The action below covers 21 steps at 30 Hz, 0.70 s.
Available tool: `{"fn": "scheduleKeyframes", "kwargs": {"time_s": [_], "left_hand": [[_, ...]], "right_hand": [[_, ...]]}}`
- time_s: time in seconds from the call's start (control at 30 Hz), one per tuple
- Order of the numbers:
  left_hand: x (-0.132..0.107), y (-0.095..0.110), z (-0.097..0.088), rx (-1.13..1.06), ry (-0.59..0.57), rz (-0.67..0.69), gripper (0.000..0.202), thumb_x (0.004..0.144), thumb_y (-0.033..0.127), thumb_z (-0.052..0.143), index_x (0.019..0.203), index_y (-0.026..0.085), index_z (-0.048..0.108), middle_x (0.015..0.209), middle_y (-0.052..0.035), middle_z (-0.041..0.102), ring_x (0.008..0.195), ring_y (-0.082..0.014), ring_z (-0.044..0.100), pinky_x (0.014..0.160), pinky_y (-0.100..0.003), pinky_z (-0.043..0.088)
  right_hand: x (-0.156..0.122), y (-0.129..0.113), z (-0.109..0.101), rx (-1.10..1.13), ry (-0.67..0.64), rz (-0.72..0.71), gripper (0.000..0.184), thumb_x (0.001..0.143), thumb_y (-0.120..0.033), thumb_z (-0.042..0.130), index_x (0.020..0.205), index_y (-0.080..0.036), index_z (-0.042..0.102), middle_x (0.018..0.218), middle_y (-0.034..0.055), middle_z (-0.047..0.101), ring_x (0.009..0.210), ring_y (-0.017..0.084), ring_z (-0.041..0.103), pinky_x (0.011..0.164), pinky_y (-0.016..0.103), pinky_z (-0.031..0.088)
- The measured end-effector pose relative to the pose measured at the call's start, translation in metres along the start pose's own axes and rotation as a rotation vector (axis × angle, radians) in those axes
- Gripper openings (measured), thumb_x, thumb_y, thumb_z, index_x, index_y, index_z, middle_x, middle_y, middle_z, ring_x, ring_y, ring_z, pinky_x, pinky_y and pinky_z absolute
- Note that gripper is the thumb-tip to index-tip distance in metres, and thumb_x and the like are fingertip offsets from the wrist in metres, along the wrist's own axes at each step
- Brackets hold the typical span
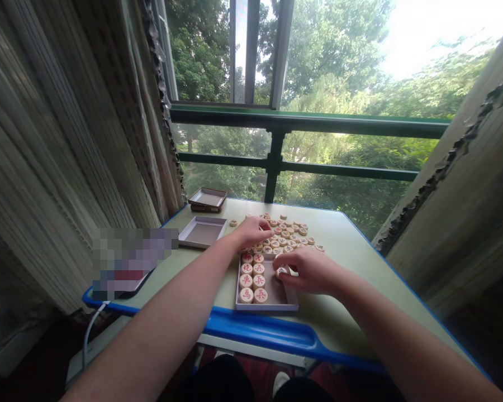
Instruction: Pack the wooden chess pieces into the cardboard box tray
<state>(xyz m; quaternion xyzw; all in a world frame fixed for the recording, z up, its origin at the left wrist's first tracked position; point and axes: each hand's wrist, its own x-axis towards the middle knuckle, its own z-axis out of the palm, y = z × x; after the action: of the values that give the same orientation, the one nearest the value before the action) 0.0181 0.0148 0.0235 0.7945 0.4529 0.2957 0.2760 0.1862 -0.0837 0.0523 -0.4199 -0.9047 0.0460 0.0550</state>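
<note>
A shallow grey box [276,301] lies near the table's front edge, with several round wooden chess pieces [252,276] lined up in two columns at its left side. My right hand [310,271] hovers over the box, fingers pinched on one round piece [281,272]. Behind the box lies a loose heap of more pieces [287,234]. My left hand [251,230] rests on the heap's left edge, fingers curled over some pieces.
An empty grey tray [202,231] and a brown tray [207,199] on a box sit at the back left. A phone with a white cable [93,324] lies at the left edge. The table [360,251] has a blue rim and stands against a railed window.
</note>
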Motion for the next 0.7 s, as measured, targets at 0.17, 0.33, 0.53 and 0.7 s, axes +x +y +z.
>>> {"fn": "scheduleKeyframes", "kwargs": {"time_s": [0.17, 0.33, 0.53, 0.7], "left_hand": [[0.0, 0.0, -0.001, -0.024, 0.009, 0.005, 0.029, 0.069, 0.038, 0.058, 0.076, 0.012, 0.068, 0.075, -0.0049, 0.067, 0.066, -0.0141, 0.056, 0.057, -0.023, 0.042], [-0.001, -0.001, -0.001, -0.05, 0.008, -0.012, 0.029, 0.069, 0.038, 0.058, 0.076, 0.012, 0.068, 0.074, -0.005, 0.067, 0.065, -0.0141, 0.056, 0.057, -0.023, 0.042], [-0.002, 0.001, -0.001, -0.028, 0.004, -0.011, 0.028, 0.068, 0.037, 0.058, 0.076, 0.012, 0.068, 0.076, -0.005, 0.067, 0.068, -0.0149, 0.057, 0.059, -0.024, 0.043], [-0.003, 0.002, -0.004, -0.028, 0.034, -0.019, 0.029, 0.068, 0.039, 0.057, 0.076, 0.013, 0.069, 0.074, -0.004, 0.067, 0.067, -0.0145, 0.057, 0.06, -0.024, 0.042]], "right_hand": [[0.001, -0.001, 0.002, -0.079, 0.077, -0.023, 0.032, 0.076, -0.028, 0.051, 0.104, -0.026, 0.065, 0.076, 0.003, 0.067, 0.063, 0.015, 0.054, 0.057, 0.025, 0.031], [0.002, -0.008, 0.004, -0.208, 0.104, -0.053, 0.033, 0.08, -0.039, 0.048, 0.105, -0.025, 0.064, 0.083, 0.005, 0.064, 0.068, 0.016, 0.054, 0.052, 0.025, 0.025], [0.004, -0.01, 0.008, -0.292, 0.083, -0.04, 0.037, 0.084, -0.047, 0.041, 0.084, -0.019, 0.065, 0.078, 0.0058, 0.061, 0.057, 0.012, 0.049, 0.049, 0.026, 0.019], [0.003, -0.004, 0.011, -0.23, 0.209, -0.099, 0.027, 0.084, -0.038, 0.044, 0.082, -0.02, 0.064, 0.075, 0.0039, 0.062, 0.059, 0.012, 0.05, 0.051, 0.024, 0.023]]}}
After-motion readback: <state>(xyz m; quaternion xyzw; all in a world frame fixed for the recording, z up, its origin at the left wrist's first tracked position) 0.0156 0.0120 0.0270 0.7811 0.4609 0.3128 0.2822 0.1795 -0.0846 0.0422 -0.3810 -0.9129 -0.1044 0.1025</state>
